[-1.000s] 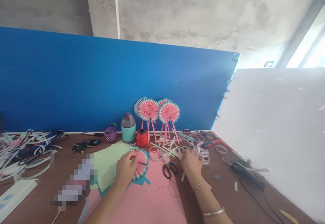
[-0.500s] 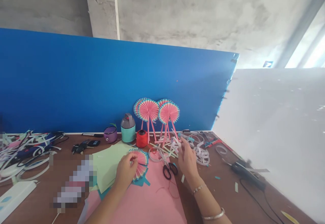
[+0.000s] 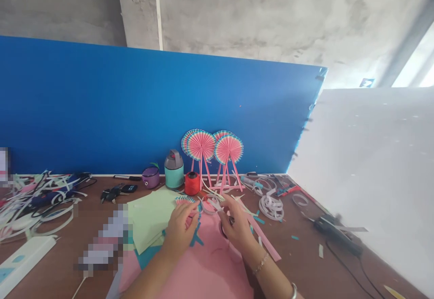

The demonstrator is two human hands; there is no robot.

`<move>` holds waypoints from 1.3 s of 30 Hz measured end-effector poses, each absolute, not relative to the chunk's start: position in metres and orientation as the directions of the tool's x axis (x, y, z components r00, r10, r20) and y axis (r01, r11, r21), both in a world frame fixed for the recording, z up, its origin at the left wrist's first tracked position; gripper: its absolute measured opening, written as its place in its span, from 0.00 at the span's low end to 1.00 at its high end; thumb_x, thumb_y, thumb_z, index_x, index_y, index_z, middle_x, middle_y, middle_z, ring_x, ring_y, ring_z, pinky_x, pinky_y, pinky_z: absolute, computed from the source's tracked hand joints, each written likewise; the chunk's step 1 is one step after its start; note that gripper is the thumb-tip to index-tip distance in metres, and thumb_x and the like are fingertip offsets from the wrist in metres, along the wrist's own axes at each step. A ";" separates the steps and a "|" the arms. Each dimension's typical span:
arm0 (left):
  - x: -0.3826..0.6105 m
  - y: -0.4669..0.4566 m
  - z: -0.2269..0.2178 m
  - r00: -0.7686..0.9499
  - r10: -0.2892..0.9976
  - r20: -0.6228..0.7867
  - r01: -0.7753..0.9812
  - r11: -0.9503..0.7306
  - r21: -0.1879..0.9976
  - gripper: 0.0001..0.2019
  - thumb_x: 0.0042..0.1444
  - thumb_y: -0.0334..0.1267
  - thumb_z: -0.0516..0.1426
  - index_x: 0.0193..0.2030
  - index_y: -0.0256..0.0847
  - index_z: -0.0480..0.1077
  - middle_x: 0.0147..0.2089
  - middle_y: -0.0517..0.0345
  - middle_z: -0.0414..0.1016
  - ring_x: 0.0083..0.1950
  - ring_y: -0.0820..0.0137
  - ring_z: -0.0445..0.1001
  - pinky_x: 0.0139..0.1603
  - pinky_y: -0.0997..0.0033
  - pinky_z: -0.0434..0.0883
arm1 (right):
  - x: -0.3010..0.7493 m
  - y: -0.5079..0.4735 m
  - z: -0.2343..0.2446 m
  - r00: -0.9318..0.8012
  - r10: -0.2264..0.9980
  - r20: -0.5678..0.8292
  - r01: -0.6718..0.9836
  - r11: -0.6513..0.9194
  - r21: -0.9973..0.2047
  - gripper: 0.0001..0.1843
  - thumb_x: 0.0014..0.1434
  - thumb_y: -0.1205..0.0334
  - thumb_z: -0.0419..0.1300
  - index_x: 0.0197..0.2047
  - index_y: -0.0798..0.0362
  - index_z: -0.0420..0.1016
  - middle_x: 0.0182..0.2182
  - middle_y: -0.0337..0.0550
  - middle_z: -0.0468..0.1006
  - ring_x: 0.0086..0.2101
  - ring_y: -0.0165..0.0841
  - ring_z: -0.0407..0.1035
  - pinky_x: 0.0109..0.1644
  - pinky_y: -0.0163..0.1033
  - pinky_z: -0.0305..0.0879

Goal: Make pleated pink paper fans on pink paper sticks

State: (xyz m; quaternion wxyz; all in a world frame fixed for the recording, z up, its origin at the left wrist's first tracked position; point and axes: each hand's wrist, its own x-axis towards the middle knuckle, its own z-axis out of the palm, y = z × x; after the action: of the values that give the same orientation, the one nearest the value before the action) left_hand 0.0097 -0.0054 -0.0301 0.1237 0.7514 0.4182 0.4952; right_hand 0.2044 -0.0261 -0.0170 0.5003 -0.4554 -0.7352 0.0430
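My left hand (image 3: 183, 227) is closed over a pleated paper fan (image 3: 185, 200), pink with a blue and cream edge; fingers and hand cover much of it. Fingertips pinched, my right hand (image 3: 236, 225) holds a thin pale strip (image 3: 210, 190) that curves up to the left. Under that hand lies a pair of scissors (image 3: 223, 229) with black handles, mostly hidden. Pink paper (image 3: 206, 267) spreads beneath both hands. Just left of the scissors is a clear tape roll (image 3: 209, 205).
Pink pleated wheels (image 3: 228, 149) on stick stands lean at the blue partition (image 3: 101, 109). Nearby stand a red thread spool (image 3: 192, 184), a teal container (image 3: 174, 176) and a purple pot (image 3: 150, 178). Green paper (image 3: 149, 215) lies left; coiled white strips (image 3: 271, 206) lie right.
My right hand has moved left from the strips to above the scissors, bringing a pale strip close to my left hand. A long pink strip now shows right of it.
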 end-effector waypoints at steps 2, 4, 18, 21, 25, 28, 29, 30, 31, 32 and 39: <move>0.015 -0.012 -0.027 0.187 0.737 0.649 0.482 -0.645 0.593 0.16 0.59 0.37 0.52 0.53 0.46 0.68 0.46 0.51 0.75 0.48 0.62 0.71 0.50 0.59 0.69 | 0.200 -0.029 -0.015 -0.199 0.653 0.731 0.671 0.634 -0.384 0.20 0.63 0.65 0.50 0.58 0.48 0.59 0.36 0.44 0.75 0.32 0.34 0.68 0.37 0.40 0.65; 0.020 -0.019 -0.024 0.215 0.738 0.640 0.451 -0.656 0.605 0.16 0.59 0.37 0.52 0.54 0.47 0.68 0.46 0.52 0.74 0.49 0.63 0.71 0.50 0.61 0.69 | 0.195 -0.032 -0.012 -0.297 0.603 0.740 0.676 0.681 -0.284 0.21 0.62 0.69 0.49 0.58 0.49 0.57 0.37 0.43 0.76 0.32 0.33 0.68 0.37 0.40 0.63; 0.026 -0.023 -0.020 0.096 0.879 0.467 0.093 -0.475 0.875 0.09 0.58 0.42 0.52 0.32 0.41 0.67 0.47 0.49 0.73 0.49 0.62 0.72 0.49 0.63 0.69 | 0.191 -0.030 -0.017 -0.214 0.762 0.611 0.692 0.559 -0.456 0.18 0.57 0.59 0.59 0.51 0.51 0.66 0.31 0.41 0.76 0.31 0.34 0.65 0.36 0.38 0.60; 0.024 -0.023 -0.016 0.082 0.911 0.404 0.022 -0.407 0.913 0.10 0.58 0.44 0.53 0.32 0.41 0.66 0.50 0.48 0.73 0.50 0.62 0.72 0.47 0.64 0.69 | 0.192 -0.027 -0.019 -0.206 0.790 0.578 0.673 0.543 -0.502 0.09 0.57 0.56 0.59 0.31 0.52 0.71 0.23 0.38 0.72 0.27 0.32 0.63 0.37 0.39 0.58; 0.022 -0.019 -0.014 0.031 0.945 0.326 -0.033 -0.325 0.945 0.12 0.55 0.48 0.55 0.31 0.41 0.67 0.51 0.47 0.74 0.50 0.61 0.72 0.47 0.63 0.70 | 0.194 -0.025 -0.019 -0.266 0.778 0.569 0.605 0.594 -0.530 0.15 0.62 0.56 0.53 0.25 0.52 0.68 0.22 0.37 0.71 0.29 0.32 0.62 0.42 0.41 0.57; 0.019 -0.014 -0.014 -0.022 0.946 0.323 -0.064 -0.324 0.944 0.13 0.52 0.49 0.56 0.30 0.41 0.68 0.48 0.47 0.75 0.49 0.61 0.73 0.49 0.61 0.69 | 0.196 -0.027 -0.016 -0.287 0.780 0.557 0.581 0.604 -0.546 0.13 0.64 0.58 0.49 0.30 0.51 0.69 0.26 0.39 0.73 0.34 0.33 0.63 0.47 0.42 0.57; 0.017 -0.012 -0.013 -0.037 0.944 0.327 -0.061 -0.329 0.942 0.13 0.52 0.49 0.56 0.30 0.41 0.68 0.47 0.47 0.75 0.49 0.61 0.73 0.50 0.61 0.68 | 0.197 -0.027 -0.014 -0.295 0.775 0.559 0.578 0.610 -0.542 0.13 0.64 0.59 0.48 0.31 0.51 0.69 0.27 0.39 0.73 0.34 0.33 0.63 0.48 0.43 0.56; 0.016 -0.011 -0.012 -0.055 0.944 0.327 -0.052 -0.329 0.943 0.13 0.52 0.49 0.57 0.29 0.41 0.68 0.46 0.48 0.75 0.48 0.61 0.73 0.50 0.61 0.68 | 0.198 -0.027 -0.013 -0.298 0.773 0.561 0.579 0.613 -0.538 0.13 0.64 0.60 0.48 0.32 0.51 0.70 0.27 0.39 0.73 0.33 0.33 0.63 0.48 0.43 0.56; 0.015 -0.010 -0.012 -0.069 0.943 0.325 -0.040 -0.328 0.944 0.13 0.51 0.49 0.57 0.29 0.41 0.68 0.45 0.49 0.75 0.47 0.61 0.73 0.49 0.62 0.68 | 0.199 -0.028 -0.011 -0.292 0.775 0.561 0.585 0.609 -0.536 0.12 0.64 0.61 0.48 0.33 0.51 0.70 0.27 0.39 0.73 0.32 0.32 0.63 0.48 0.43 0.56; 0.014 -0.009 -0.011 -0.078 0.943 0.324 -0.028 -0.327 0.945 0.13 0.51 0.49 0.57 0.28 0.41 0.68 0.44 0.49 0.75 0.46 0.62 0.73 0.48 0.62 0.69 | 0.199 -0.028 -0.010 -0.279 0.780 0.560 0.594 0.599 -0.537 0.12 0.63 0.61 0.48 0.33 0.51 0.71 0.26 0.39 0.73 0.31 0.32 0.63 0.46 0.43 0.57; 0.009 -0.007 -0.011 -0.077 0.931 0.357 0.020 -0.356 0.934 0.11 0.50 0.45 0.58 0.26 0.39 0.71 0.40 0.51 0.71 0.44 0.63 0.71 0.44 0.66 0.68 | 0.200 -0.028 -0.006 -0.201 0.809 0.553 0.611 0.545 -0.574 0.15 0.61 0.64 0.47 0.28 0.52 0.71 0.18 0.35 0.67 0.24 0.30 0.60 0.40 0.40 0.55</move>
State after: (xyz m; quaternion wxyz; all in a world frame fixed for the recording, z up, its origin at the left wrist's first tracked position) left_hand 0.0085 -0.0066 -0.0115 0.3793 0.5637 0.4220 0.6003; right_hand 0.2001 -0.0282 -0.0055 0.4301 -0.4632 -0.7664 0.1147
